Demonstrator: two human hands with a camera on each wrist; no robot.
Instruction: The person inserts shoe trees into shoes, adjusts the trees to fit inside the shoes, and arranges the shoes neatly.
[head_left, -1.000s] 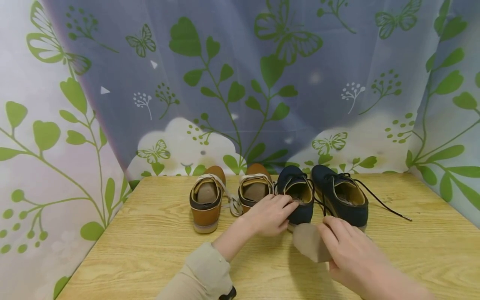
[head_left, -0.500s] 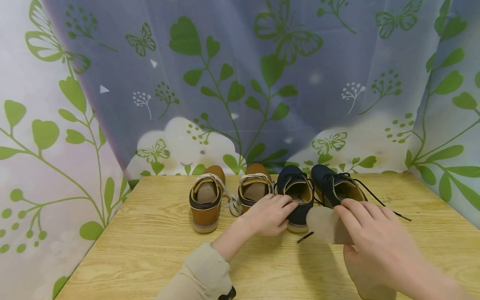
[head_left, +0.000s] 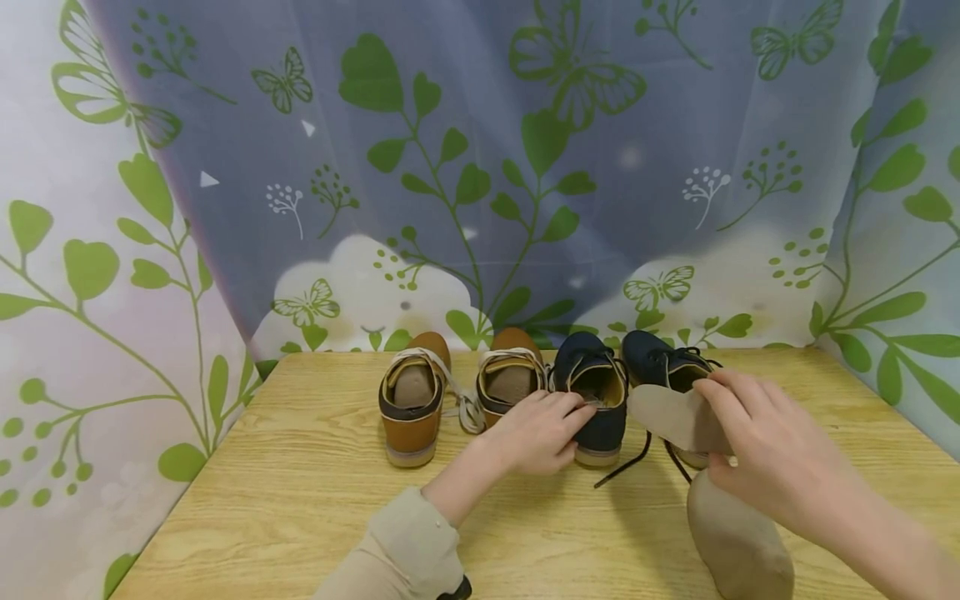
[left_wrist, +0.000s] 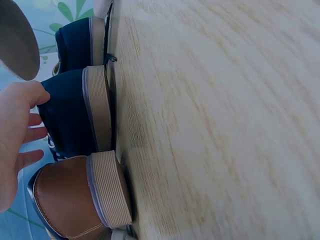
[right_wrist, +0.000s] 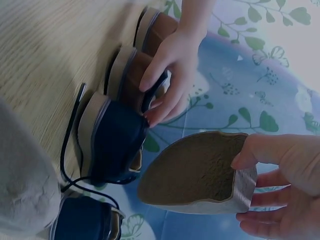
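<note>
My right hand [head_left: 787,446] pinches a grey-brown moulded shoe insert [right_wrist: 185,172], thumb on its near edge and fingers underneath. The hollow insert is raised beside the two navy shoes; in the head view it overlaps the heel of the right navy shoe [head_left: 648,358]. With relaxed fingers, my left hand [head_left: 536,433] touches the heel collar of the left navy shoe [head_left: 603,433], one fingertip at its rim. That shoe's inside shows bare lining. A second insert [head_left: 738,533] lies on the table below my right hand.
Two tan shoes stand left of the navy pair, the outer one [head_left: 412,425] and the inner one [head_left: 513,342], both with inserts inside and pale laces. A dark lace [head_left: 622,475] trails onto the wooden table [head_left: 300,500]. A patterned cloth [head_left: 450,167] hangs behind.
My right hand has moved right and slightly up with the insert, uncovering the second insert on the table. My left hand has stayed at the left navy shoe's heel.
</note>
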